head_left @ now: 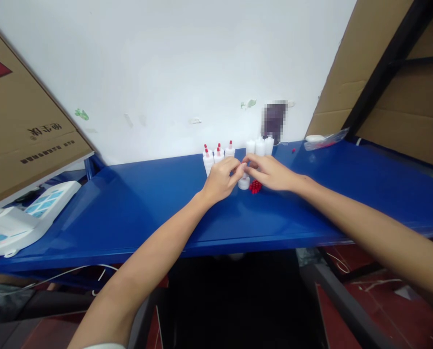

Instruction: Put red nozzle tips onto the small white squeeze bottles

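Note:
A white plastic bottle (pixel 244 183) stands on the blue table between my hands, its upper part hidden by my fingers. My left hand (pixel 221 178) is closed at the top of this bottle, thumb and fingers pinched together. From the other side my right hand (pixel 269 172) meets it, also in a pinch; what the fingertips grip is hidden. Beside the bottle's base lies a small pile of red caps (pixel 255 187). Behind my left hand stand several white squeeze bottles (pixel 208 159) with red tips. Several white bottles (pixel 260 147) without visible red tips stand behind my right hand.
A white device with blue panels (pixel 44 206) sits at the table's left end. Toward the back right lie a clear plastic bag (pixel 325 140) and a single red cap (pixel 293 150). A white wall backs the blue table (pixel 147 194); cardboard (pixel 27 97) flanks it.

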The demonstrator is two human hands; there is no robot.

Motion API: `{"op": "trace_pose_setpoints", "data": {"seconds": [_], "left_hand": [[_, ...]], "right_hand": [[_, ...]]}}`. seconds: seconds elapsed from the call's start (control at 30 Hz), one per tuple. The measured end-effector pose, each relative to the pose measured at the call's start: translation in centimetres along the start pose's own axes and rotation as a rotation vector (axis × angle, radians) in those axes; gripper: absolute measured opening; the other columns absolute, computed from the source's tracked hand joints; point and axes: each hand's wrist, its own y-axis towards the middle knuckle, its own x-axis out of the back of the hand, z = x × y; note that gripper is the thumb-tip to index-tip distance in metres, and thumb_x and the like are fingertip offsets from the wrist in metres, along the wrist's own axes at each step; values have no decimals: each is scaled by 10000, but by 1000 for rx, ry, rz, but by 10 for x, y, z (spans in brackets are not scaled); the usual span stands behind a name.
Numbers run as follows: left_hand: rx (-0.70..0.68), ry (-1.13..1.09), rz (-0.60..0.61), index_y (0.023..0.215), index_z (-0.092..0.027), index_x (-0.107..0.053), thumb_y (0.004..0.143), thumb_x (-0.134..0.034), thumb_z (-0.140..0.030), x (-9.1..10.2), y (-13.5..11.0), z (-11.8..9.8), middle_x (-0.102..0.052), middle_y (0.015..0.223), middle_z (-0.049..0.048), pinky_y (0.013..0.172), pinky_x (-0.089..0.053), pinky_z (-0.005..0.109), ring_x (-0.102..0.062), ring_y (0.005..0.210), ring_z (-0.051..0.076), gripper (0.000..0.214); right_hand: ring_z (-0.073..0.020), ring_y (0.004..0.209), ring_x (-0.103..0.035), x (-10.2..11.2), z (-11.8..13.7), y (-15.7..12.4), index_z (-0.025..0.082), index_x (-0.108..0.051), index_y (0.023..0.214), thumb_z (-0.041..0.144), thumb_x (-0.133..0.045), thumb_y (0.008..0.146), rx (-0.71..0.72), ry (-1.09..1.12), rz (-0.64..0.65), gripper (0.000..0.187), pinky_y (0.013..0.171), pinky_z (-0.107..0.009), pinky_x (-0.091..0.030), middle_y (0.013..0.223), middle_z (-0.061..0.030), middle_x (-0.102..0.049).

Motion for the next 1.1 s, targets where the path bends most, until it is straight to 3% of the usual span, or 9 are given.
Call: {"op": "trace_pose_setpoints", "data": {"seconds": [0.43, 0.83, 1.0, 1.1], "left_hand": [[-41, -81, 25, 806, -174, -573, 1056, -453, -298, 1, 2, 1, -624, 804, 33, 737, -483, 280, -576, 756, 130, 304], [-42, -5, 135, 813, -174, -572, 1068, -408, -320, 2, -1, 3, -621, 851, 52, 740, -494, 291, -573, 764, 136, 336], [-70, 101, 48, 808, -178, -558, 1074, -392, -346, 4, 0, 3, -598, 854, 50, 722, -474, 281, -562, 770, 138, 356], [-72, 154, 7, 783, -182, -541, 1078, -389, -353, 5, 0, 4, -564, 796, 33, 662, -436, 277, -527, 702, 134, 373]], "right_hand": [[-162, 612, -544, 4, 0, -1, 194, -605, 968, 374, -508, 957, -21, -54, -60, 205, 625, -299, -347, 673, 1, -621], [-172, 641, -539, 2, -1, 0, 201, -642, 924, 326, -577, 872, -22, -76, -17, 150, 633, -298, -349, 710, -16, -643], [-164, 607, -509, -5, -5, 2, 205, -636, 980, 376, -560, 909, -33, -78, -29, 200, 631, -301, -343, 664, 2, -596], [-155, 563, -462, -10, -11, 4, 216, -601, 1014, 430, -570, 923, -110, -70, -128, 234, 612, -303, -330, 610, 32, -536]]}}
